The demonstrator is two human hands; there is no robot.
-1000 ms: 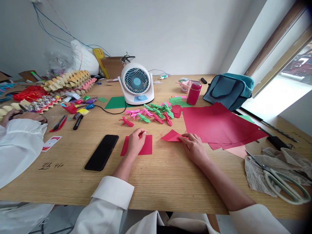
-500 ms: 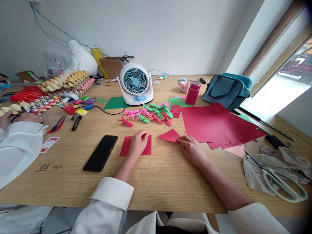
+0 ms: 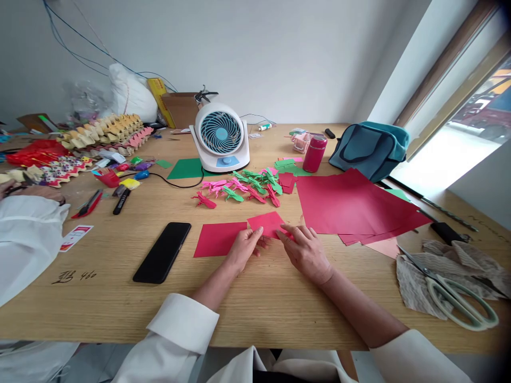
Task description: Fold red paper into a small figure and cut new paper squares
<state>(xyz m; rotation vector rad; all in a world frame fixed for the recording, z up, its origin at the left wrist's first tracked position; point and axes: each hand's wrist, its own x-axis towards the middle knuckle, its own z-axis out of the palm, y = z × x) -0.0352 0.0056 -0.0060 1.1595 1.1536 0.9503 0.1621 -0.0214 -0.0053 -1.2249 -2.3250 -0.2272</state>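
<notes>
A small piece of red paper (image 3: pixel 266 223) is held up between my two hands, just above the table. My left hand (image 3: pixel 244 247) pinches its left corner between thumb and fingers. On its right edge, my right hand (image 3: pixel 305 250) has its thumb and fingers closed. Under and beside my left hand lies a flat red paper sheet (image 3: pixel 217 238). Folded paper figures (image 3: pixel 243 189) in green, pink and red lie in a group beyond my hands. To the right spreads a stack of large red paper sheets (image 3: pixel 351 202).
A black phone (image 3: pixel 163 252) lies left of my hands. Scissors (image 3: pixel 455 298) rest on a crumpled cloth (image 3: pixel 419 279) at the right. Behind stand a fan (image 3: pixel 221 138), a red bottle (image 3: pixel 315 154) and a teal bag (image 3: pixel 369 149). Another person's sleeve (image 3: pixel 27 239) is at the left edge.
My left hand has moved right, off the flat red sheet, and taken the small red paper's left corner. The paper has shifted slightly left and is now between both hands.
</notes>
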